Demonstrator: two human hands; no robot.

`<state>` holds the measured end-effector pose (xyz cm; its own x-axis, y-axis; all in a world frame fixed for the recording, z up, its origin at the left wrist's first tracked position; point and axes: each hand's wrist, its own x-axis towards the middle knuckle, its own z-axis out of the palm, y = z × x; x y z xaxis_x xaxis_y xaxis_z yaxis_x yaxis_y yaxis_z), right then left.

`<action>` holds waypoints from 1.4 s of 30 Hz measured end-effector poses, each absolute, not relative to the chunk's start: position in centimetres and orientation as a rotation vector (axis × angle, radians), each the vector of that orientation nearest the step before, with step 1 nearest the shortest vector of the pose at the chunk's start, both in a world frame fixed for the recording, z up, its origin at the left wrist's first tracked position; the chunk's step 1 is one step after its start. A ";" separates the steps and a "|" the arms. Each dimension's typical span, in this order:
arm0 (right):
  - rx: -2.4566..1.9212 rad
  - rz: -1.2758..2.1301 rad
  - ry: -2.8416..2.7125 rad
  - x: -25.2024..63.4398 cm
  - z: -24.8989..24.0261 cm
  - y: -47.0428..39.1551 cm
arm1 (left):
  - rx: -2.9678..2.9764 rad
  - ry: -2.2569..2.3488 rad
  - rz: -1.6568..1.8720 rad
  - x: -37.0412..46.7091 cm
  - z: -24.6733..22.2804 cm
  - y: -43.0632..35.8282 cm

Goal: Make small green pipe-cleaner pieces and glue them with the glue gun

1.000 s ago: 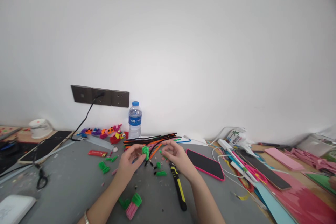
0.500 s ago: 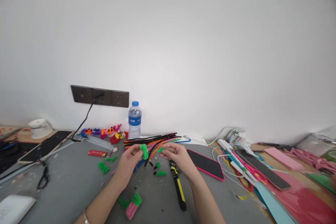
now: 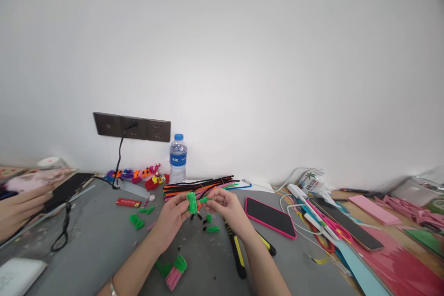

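Observation:
My left hand point(image 3: 174, 215) pinches a bundle of folded green pipe cleaner point(image 3: 192, 203) upright between thumb and fingers. Just right of it, my right hand point(image 3: 227, 208) is closed on a small green pipe cleaner piece point(image 3: 204, 200), its tip close to the bundle; whether they touch I cannot tell. Below on the grey mat lie a short green pipe cleaner piece point(image 3: 212, 229) and a pink-and-green pipe cleaner bundle point(image 3: 176, 274). Pliers with black-and-yellow handles point(image 3: 237, 254) lie partly under my right forearm.
Behind my hands are a pile of coloured pipe cleaners point(image 3: 197, 186) and a water bottle point(image 3: 178, 159). A pink-edged phone point(image 3: 270, 217) lies to the right, a red packet point(image 3: 128, 202) to the left. At far left another person's hand point(image 3: 26, 206) rests by a dark phone point(image 3: 71, 189).
My right hand has shifted left, bringing its green piece closer to the bundle. Another person's hand has come in at the far left, and the black cable there has moved.

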<state>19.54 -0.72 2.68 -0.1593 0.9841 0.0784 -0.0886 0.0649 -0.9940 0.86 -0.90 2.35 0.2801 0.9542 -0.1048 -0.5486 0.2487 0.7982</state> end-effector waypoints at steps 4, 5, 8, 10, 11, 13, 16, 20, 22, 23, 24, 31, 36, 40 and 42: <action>-1.049 1.310 -1.347 19.3 2.7 -0.9 | 0.723 0.682 1.156 0.9 2.2 -0.8; -1.064 1.302 -1.363 19.3 2.7 -0.9 | 0.722 0.676 1.156 0.8 2.2 -0.8; -1.108 1.260 -1.414 19.2 2.5 -0.9 | 0.720 0.648 1.150 0.8 2.1 -0.8; -1.142 1.204 -1.452 19.1 2.5 -0.9 | 0.715 0.634 1.155 0.8 2.0 -0.8; -1.163 1.163 -1.465 19.2 2.5 -0.8 | 0.715 0.633 1.160 0.8 1.9 -0.8; -1.202 1.098 -1.460 19.3 2.6 -0.8 | 0.720 0.641 1.178 0.8 1.8 -0.7; -1.201 1.111 -1.378 19.5 3.0 -0.9 | 0.750 0.664 1.199 0.9 1.8 -0.6; -1.176 1.260 -1.286 19.4 3.6 -1.2 | 0.780 0.701 1.197 1.0 1.9 -0.6; -1.160 1.306 -1.282 19.1 3.7 -1.4 | 0.786 0.725 1.203 1.0 1.9 -0.7; -1.150 1.314 -1.288 19.0 3.8 -1.5 | 0.794 0.734 1.203 1.0 1.9 -0.7; -1.142 1.316 -1.295 18.8 3.9 -1.6 | 0.807 0.740 1.201 1.0 2.0 -0.7; -1.133 1.220 -1.341 17.6 4.6 -1.9 | 0.882 0.777 1.176 1.1 2.1 -0.9; -1.167 1.177 -1.374 17.2 4.3 -1.9 | 0.899 0.774 1.180 1.1 1.9 -0.9; -1.183 1.124 -1.401 17.0 4.1 -1.8 | 0.888 0.769 1.187 1.0 1.8 -0.8; -1.189 1.122 -1.409 16.9 4.1 -1.8 | 0.895 0.783 1.195 1.0 1.7 -0.7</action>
